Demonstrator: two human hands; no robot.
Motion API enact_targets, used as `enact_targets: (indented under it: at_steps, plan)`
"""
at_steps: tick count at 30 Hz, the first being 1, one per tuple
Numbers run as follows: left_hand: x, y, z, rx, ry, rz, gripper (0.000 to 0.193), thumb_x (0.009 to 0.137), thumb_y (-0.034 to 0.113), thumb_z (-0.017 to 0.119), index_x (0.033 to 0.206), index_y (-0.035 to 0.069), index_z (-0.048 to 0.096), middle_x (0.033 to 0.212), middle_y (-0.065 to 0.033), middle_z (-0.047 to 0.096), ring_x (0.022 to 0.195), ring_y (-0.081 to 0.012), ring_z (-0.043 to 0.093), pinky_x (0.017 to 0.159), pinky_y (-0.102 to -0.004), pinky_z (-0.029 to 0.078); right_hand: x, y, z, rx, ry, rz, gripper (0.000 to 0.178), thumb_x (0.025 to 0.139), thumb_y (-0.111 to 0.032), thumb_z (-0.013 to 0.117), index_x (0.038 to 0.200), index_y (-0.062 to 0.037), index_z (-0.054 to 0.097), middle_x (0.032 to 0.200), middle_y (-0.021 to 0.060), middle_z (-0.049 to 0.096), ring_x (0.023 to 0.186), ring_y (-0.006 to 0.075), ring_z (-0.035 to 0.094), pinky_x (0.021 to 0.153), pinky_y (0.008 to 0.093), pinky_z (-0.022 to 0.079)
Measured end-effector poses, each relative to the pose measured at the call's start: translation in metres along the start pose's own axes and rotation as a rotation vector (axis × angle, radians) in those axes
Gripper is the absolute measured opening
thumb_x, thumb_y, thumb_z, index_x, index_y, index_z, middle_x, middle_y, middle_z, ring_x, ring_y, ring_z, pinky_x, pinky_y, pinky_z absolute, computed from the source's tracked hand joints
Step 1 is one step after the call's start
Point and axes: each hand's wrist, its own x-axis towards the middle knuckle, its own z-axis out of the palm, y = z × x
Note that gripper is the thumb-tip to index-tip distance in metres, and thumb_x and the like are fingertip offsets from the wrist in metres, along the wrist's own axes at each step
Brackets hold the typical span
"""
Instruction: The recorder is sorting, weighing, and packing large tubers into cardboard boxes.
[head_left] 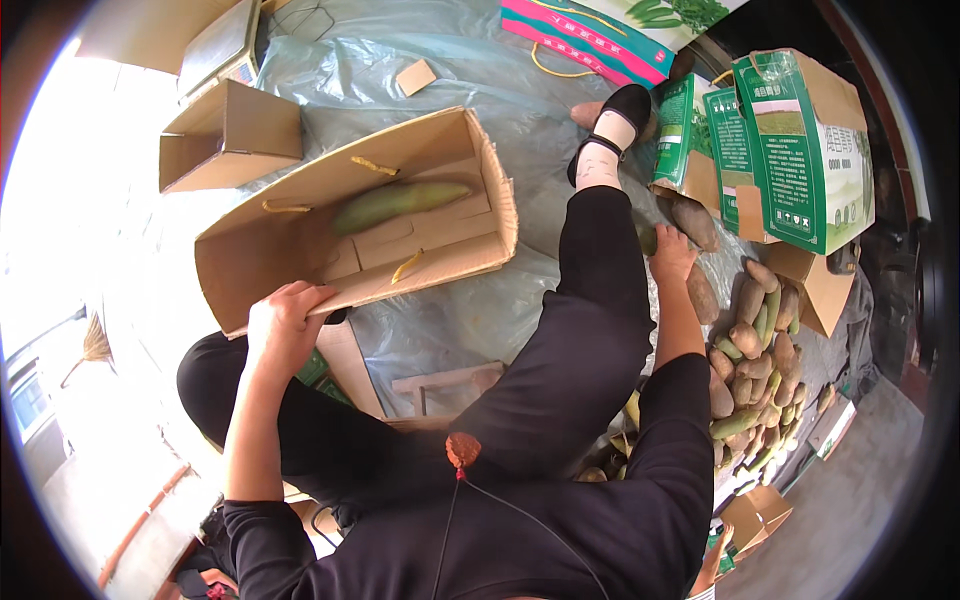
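Observation:
A long, open cardboard box [215, 255] with yellow cord handles lies in front of me, tilted. Inside it rests one long green radish [385, 205]. My left hand [283, 318] is closed over the box's near rim at its left corner, thumb side toward the opening. Over on the right, my right hand [673, 257] reaches down among the loose vegetables, its fingers curled over a green radish [648, 240] whose end shows at their left; the rest is hidden under the hand. A brown, soil-coated root [695, 224] lies beside those fingers.
A heap of soil-coated roots and green radishes [755, 360] spreads along my right. Green-and-white cartons [785, 150] stand beyond it. Clear plastic sheeting [350, 75] covers the floor. A smaller open carton [230, 140] sits at the far left, near a scale-like metal box [215, 50]. My shoe [622, 110] is ahead.

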Motion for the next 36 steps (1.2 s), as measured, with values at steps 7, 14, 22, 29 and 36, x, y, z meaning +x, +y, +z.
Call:
enact_targets:
  at_steps: [7,14,22,29,36]
  plan:
    - [-0.002,-0.003,0.002,-0.002,0.009,-0.007,0.024,0.073,0.007,0.058,0.095,0.006,0.069,0.086,-0.0101,0.065,0.081,-0.0300,0.063,0.075,-0.0363,0.051,-0.003,0.030,-0.030,0.768,0.256,0.162,0.066,0.064,-0.020,0.079,0.122,-0.0121,0.047,0.117,0.0088,0.057,0.107,0.0290,0.056,0.087,0.0433,0.045]
    - [-0.010,-0.002,-0.001,0.003,0.014,-0.017,0.018,0.078,0.012,0.059,0.093,0.008,0.069,0.083,-0.0100,0.063,0.081,-0.0297,0.062,0.074,-0.0376,0.050,-0.051,0.008,-0.246,1.703,0.494,-0.309,0.054,0.075,-0.005,0.072,0.122,0.0015,0.047,0.114,0.0104,0.058,0.101,0.0206,0.059,0.089,0.0325,0.046]
    - [-0.010,-0.007,0.005,-0.015,0.053,0.002,0.016,0.079,0.015,0.062,0.091,0.008,0.069,0.083,-0.0115,0.064,0.078,-0.0314,0.063,0.070,-0.0376,0.050,-0.104,-0.095,-0.398,1.504,0.360,-0.820,0.061,0.060,-0.026,0.082,0.113,-0.0079,0.057,0.101,0.0078,0.066,0.092,0.0209,0.063,0.080,0.0352,0.049]
    - [-0.006,-0.002,0.007,0.022,0.063,0.060,0.016,0.079,0.015,0.061,0.092,0.008,0.068,0.084,-0.0118,0.064,0.079,-0.0328,0.062,0.070,-0.0400,0.050,-0.092,-0.261,-0.357,0.805,0.097,-0.996,0.069,0.056,-0.038,0.078,0.113,-0.0049,0.054,0.102,0.0137,0.065,0.094,0.0306,0.064,0.082,0.0393,0.052]
    - [-0.005,0.005,0.008,-0.040,0.054,0.041,0.018,0.075,0.013,0.066,0.091,0.006,0.067,0.084,-0.0144,0.064,0.079,-0.0338,0.062,0.070,-0.0400,0.048,-0.087,-0.322,-0.307,0.408,-0.139,-0.949,0.042,0.068,-0.033,0.078,0.101,-0.0093,0.069,0.102,0.0080,0.069,0.099,0.0237,0.064,0.081,0.0358,0.052]
